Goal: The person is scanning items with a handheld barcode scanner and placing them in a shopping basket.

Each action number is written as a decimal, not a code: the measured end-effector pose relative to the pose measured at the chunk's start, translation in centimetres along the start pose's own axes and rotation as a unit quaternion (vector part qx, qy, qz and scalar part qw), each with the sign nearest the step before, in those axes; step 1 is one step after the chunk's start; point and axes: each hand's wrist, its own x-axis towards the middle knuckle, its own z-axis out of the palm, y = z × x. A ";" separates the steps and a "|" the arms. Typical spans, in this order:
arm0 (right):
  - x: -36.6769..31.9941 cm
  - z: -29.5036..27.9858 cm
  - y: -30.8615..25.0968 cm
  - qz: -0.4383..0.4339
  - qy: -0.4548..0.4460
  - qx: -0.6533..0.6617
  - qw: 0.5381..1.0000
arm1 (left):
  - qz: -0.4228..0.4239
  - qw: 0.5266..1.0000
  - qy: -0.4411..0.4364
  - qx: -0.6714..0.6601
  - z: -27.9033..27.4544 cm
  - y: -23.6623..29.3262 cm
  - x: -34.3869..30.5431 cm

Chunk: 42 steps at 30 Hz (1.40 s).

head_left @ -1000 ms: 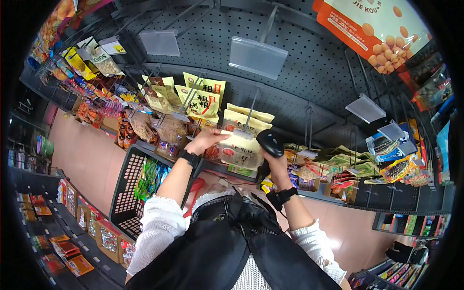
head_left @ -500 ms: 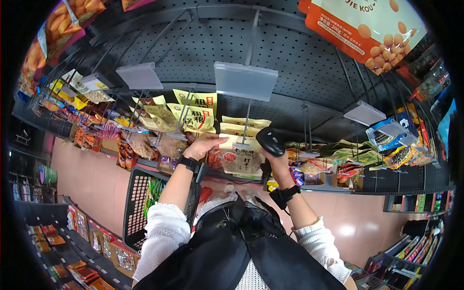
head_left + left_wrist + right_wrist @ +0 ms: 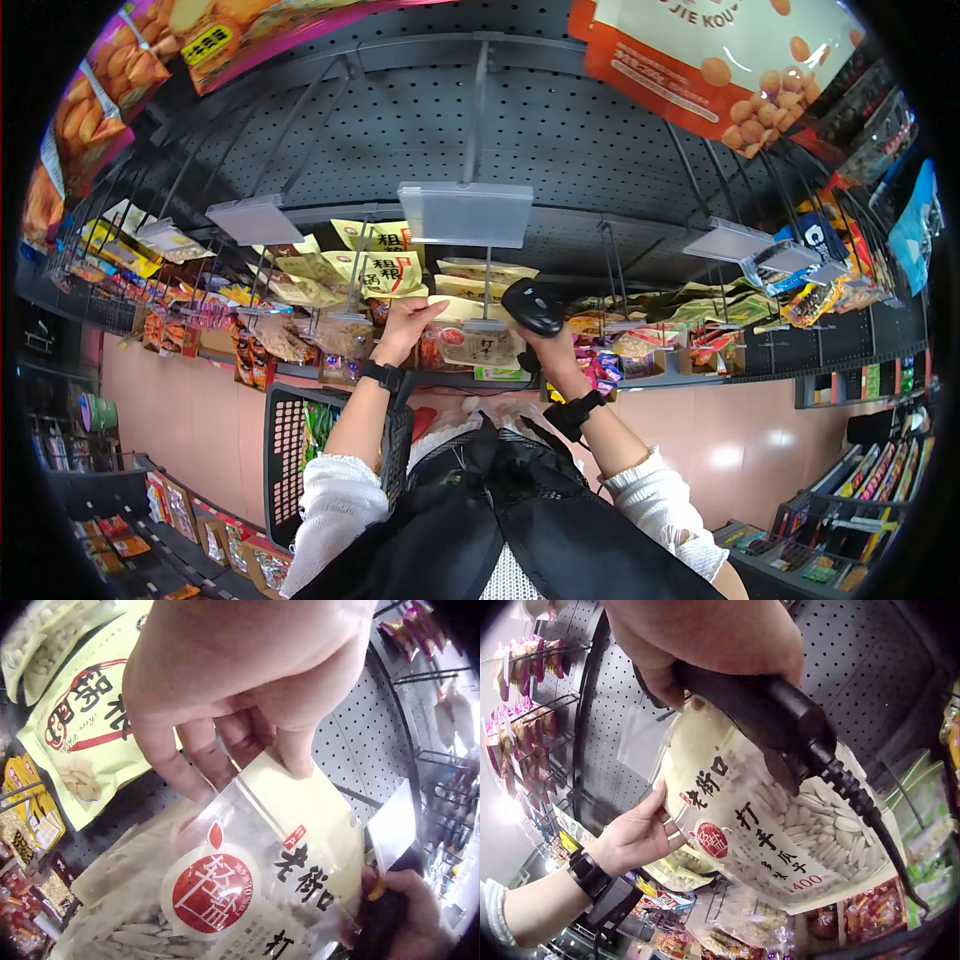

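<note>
A pale yellow bag of seeds [image 3: 470,347] with a clear window and a round red label hangs at the rack's front, below a clear tag holder. My left hand [image 3: 402,330] pinches its upper left corner between thumb and fingers, as the left wrist view shows up close. In my right hand [image 3: 556,357] is a black handheld scanner [image 3: 533,306], its cord trailing down. Right-hand fingertips and scanner are right at the bag's other top corner. In the right wrist view, flat pale seeds [image 3: 840,829] show through the bag's window.
Similar yellow bags [image 3: 486,270] hang behind on the hook. Rice-snack bags [image 3: 385,272] hang to the left, green bags [image 3: 715,305] to the right. Overhead hangs a big orange and white bag [image 3: 720,75]. A dark basket [image 3: 285,455] with green packets stands by my left forearm.
The head view has tilted up, so the rack's overhead hooks sit lower in it. Both hands keep their places at the bag's top corners, with the scanner still in the right hand.
</note>
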 end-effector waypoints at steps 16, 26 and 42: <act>-0.4 -0.4 1.3 -0.048 0.053 -0.048 0.996 | 0.081 0.988 0.045 0.122 0.9 -1.4 -0.6; 0.4 -0.1 -0.2 -0.013 0.012 -0.025 1.000 | 0.162 0.957 0.155 0.186 2.5 -0.1 -0.4; -2.1 -6.0 2.9 -0.119 0.043 -0.138 0.982 | 0.162 0.892 0.333 0.257 1.3 -8.6 -9.1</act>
